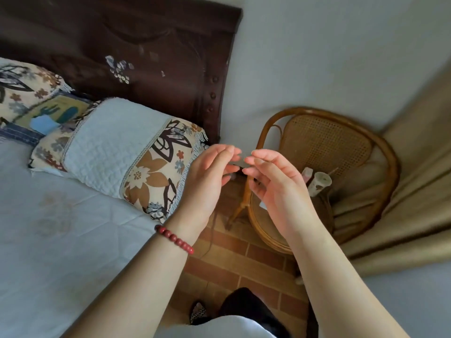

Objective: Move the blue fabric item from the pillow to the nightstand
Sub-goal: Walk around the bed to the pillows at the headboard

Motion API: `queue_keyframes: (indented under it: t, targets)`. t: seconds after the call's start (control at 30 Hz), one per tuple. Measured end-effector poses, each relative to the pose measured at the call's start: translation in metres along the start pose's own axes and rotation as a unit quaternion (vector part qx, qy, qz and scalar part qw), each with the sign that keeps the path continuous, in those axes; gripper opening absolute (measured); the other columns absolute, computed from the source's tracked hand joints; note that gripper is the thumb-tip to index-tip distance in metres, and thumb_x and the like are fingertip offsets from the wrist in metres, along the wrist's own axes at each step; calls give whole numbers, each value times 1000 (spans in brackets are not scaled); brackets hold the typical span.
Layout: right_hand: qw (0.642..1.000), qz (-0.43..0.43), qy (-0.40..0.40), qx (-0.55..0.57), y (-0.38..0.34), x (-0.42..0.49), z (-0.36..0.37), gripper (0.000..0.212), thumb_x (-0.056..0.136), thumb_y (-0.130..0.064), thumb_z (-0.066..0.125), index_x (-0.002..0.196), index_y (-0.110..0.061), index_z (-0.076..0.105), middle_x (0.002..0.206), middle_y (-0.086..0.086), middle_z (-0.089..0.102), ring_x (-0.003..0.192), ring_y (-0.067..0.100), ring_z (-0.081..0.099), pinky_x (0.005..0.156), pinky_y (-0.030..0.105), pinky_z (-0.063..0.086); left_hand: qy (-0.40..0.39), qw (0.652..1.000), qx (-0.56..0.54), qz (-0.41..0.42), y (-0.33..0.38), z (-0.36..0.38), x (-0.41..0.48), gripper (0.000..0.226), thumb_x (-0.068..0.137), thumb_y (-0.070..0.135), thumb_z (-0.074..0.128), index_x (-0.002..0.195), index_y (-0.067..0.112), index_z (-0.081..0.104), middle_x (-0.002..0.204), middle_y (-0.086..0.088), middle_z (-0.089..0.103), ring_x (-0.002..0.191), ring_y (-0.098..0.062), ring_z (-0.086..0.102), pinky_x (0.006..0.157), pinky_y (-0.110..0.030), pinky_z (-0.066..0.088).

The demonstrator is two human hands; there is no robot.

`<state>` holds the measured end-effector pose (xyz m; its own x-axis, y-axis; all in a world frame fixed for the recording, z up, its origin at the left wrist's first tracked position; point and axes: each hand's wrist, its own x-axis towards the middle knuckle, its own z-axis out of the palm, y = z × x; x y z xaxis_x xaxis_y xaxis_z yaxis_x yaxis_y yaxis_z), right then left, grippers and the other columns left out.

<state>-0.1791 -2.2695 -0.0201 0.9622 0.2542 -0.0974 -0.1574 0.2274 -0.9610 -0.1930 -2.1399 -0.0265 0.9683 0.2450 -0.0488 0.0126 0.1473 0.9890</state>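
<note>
Left hand [207,176] and right hand [275,189] are held raised, fingertips nearly met, loosely curled; any grasp cannot be told.

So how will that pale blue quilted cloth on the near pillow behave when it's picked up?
Probably floppy: the blue cloth drapes over the pillow, following its curve. Likely light, being thin at its trimmed edge. The quilted texture should give grip, so it's unlikely to slip.

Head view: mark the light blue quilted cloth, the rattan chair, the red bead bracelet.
Light blue quilted cloth [109,147]: head view, middle.
Rattan chair [327,140]: head view, backrest.
Red bead bracelet [174,240]: head view, middle bead.
</note>
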Motion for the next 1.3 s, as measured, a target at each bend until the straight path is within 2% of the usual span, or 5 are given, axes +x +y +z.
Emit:
queue_keyframes:
  t: [0.2, 0.5, 0.67, 0.97, 1.3]
  targets:
    - [997, 24, -68, -26, 0, 82, 28, 14, 81, -31, 59, 77, -36, 71, 90, -13, 70, 88, 8, 63, 83, 28, 43, 93, 996, -13, -6, 2, -31, 61, 17, 87, 36, 52, 82, 33, 67, 84, 17, 72, 83, -3, 67, 77, -25, 47]
    - [971, 76, -227, -23, 7, 197, 91, 9, 85, -26, 61, 90, -26, 68, 101, 1, 65, 89, 9, 64, 73, 20, 48, 234, 971, 40, 22, 25, -82, 122, 16, 75, 46, 55, 76, 35, 67, 82, 16, 70, 87, -9, 67, 82, -32, 50]
    - [953, 106, -284, -20, 24, 223, 136, 12, 86, -20, 61, 84, -26, 71, 87, -4, 69, 79, 7, 65, 67, 17, 51, 315, 949, 13, 15, 27, -120, 132, 16, 75, 44, 53, 71, 36, 67, 80, 16, 70, 80, -4, 65, 66, -20, 50]
    - [937, 114, -329, -20, 45, 249, 217, 21, 88, -17, 58, 81, -31, 72, 85, -11, 72, 84, 7, 66, 74, 25, 47, 369, 929, 12, 8, 37, -195, 153, 29, 91, 29, 50, 70, 36, 68, 77, 15, 71, 76, -3, 65, 80, -29, 48]
    - [919, 138, -368, -26, 64, 287, 292, 19, 85, -23, 60, 77, -35, 71, 86, -12, 72, 86, 5, 67, 78, 27, 46, 418, 908, -5, -14, 42, -260, 188, 23, 93, 25, 50, 77, 28, 67, 78, 13, 70, 80, -9, 65, 76, -27, 47]
